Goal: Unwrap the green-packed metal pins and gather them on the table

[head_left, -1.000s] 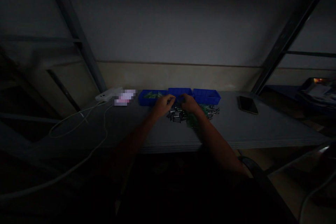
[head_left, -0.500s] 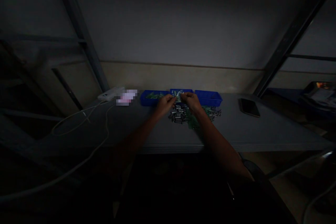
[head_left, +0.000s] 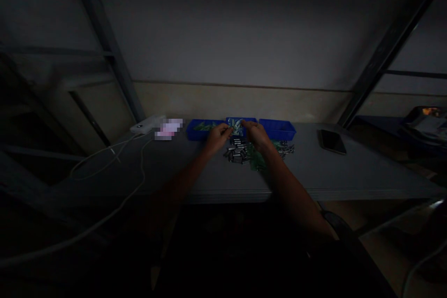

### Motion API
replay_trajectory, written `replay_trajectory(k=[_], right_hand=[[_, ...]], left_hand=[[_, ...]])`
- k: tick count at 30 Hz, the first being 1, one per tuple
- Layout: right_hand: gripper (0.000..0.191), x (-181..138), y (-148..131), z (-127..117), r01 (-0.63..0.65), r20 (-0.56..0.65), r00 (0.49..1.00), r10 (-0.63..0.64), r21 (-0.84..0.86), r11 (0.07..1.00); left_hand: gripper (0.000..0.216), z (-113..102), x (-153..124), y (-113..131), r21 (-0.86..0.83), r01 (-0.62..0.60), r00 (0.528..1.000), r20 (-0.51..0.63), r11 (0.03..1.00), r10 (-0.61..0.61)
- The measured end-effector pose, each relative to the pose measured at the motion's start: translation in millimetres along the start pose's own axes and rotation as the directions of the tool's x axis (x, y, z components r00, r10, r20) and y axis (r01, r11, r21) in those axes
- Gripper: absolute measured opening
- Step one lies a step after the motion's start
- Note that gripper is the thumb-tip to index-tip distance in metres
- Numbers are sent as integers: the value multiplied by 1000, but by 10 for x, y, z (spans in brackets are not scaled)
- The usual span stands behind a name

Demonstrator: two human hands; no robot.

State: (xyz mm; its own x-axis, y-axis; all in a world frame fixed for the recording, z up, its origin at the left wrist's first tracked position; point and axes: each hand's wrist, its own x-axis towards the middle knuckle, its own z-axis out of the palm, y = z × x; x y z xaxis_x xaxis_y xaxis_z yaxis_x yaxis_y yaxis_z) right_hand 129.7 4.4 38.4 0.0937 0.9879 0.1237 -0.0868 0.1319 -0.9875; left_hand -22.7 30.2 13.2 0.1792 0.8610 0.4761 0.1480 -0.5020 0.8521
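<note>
The scene is very dark. Three blue bins stand in a row at the back of a grey table (head_left: 335,177): a left bin (head_left: 200,130), a middle bin (head_left: 240,123) and a right bin (head_left: 277,129). My left hand (head_left: 218,136) and my right hand (head_left: 256,134) are both at the front of the middle bin, fingers curled. Whether they hold anything is too small and dim to make out. Just below them lies a pile of small dark metal cylinders (head_left: 237,153) beside green pieces (head_left: 258,162).
A dark phone (head_left: 331,141) lies on the table's right part. A white power strip (head_left: 146,125) with its cable (head_left: 115,158) sits at the left, next to a pale pink item (head_left: 168,129). Dark metal frame posts rise on both sides.
Both hands rose from the pile of cylinders to the front rim of the middle blue bin. The right hand reached slightly further forward over it.
</note>
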Motion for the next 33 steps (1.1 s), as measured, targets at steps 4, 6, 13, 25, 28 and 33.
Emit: replay_trajectory(k=[4, 6, 13, 25, 28, 33], right_hand=[[36, -17, 6, 43, -25, 51, 998, 24, 33, 999], [40, -36, 21, 88, -38, 91, 995, 38, 0, 999], [47, -141, 36, 246, -30, 243, 968, 56, -108, 994], [59, -57, -45, 106, 86, 25, 996, -87, 52, 995], [57, -75, -14, 163, 67, 76, 995, -71, 50, 996], [56, -121, 66, 289, 4, 198, 980, 2, -26, 1000]], left_hand=[[21, -4, -11, 33, -20, 17, 1000, -9, 1000, -17], [21, -20, -5, 49, -32, 14, 999, -35, 999, -15], [14, -91, 55, 71, -104, 9, 981, -190, 994, -28], [9, -20, 23, 12, 7, 0, 996, -88, 1000, 1], [8, -28, 28, -4, 40, 5, 992, -123, 999, 0], [9, -54, 37, 12, 10, -6, 986, -165, 1000, 8]])
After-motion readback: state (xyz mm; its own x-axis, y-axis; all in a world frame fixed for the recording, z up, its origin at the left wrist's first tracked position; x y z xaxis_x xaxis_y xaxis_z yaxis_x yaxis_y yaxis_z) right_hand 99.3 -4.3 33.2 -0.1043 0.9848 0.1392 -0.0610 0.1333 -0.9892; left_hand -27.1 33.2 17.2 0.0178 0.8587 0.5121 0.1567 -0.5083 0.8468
